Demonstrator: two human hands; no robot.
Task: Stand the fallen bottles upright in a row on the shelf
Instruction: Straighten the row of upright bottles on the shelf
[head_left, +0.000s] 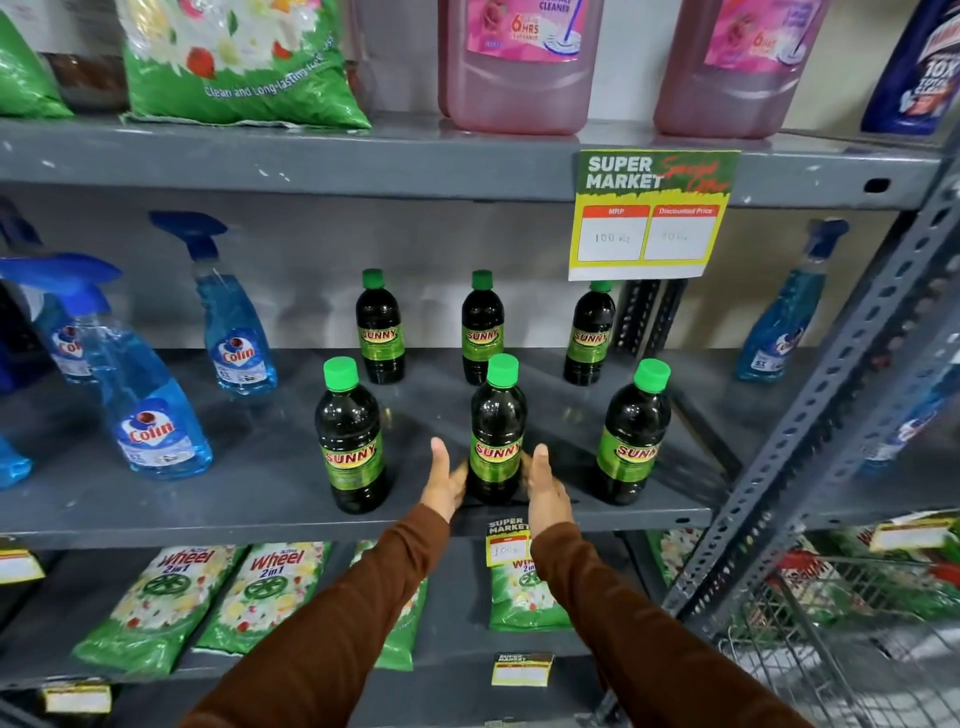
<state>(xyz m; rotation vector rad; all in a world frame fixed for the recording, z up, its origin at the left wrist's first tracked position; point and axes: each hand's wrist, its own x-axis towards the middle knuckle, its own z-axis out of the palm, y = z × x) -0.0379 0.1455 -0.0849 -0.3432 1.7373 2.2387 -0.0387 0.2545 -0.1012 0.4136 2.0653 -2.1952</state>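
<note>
My left hand (444, 480) and right hand (545, 486) bracket the foot of the middle front bottle (496, 431), palms turned in, thumbs up. The grip is narrow and cupped around its base; my fingers look to be touching the sides, though they blur there and I cannot tell how firmly they press. The bottle stands upright near the front edge of the shelf (260, 499), just above a small price tag (506, 540) hanging off that edge.

All six dark bottles with green caps are standing: the left front bottle (350, 441) and right front bottle (631, 436) flank mine, and three back bottles (482, 327) line the rear of the shelf. I see none lying down, so I judge the job is nearly done and this is a last nudge into line.

What could go wrong: the bottle is tall with a narrow base, and I hold it low. A sideways shove from one palm could tip it, and the neighbours are near enough to be struck. It also sits close to the front edge; dragging it towards me could take it off. Pulling my hands away unevenly could rock it too. The blue spray bottles (150, 410) stand well apart, out of harm.
</note>
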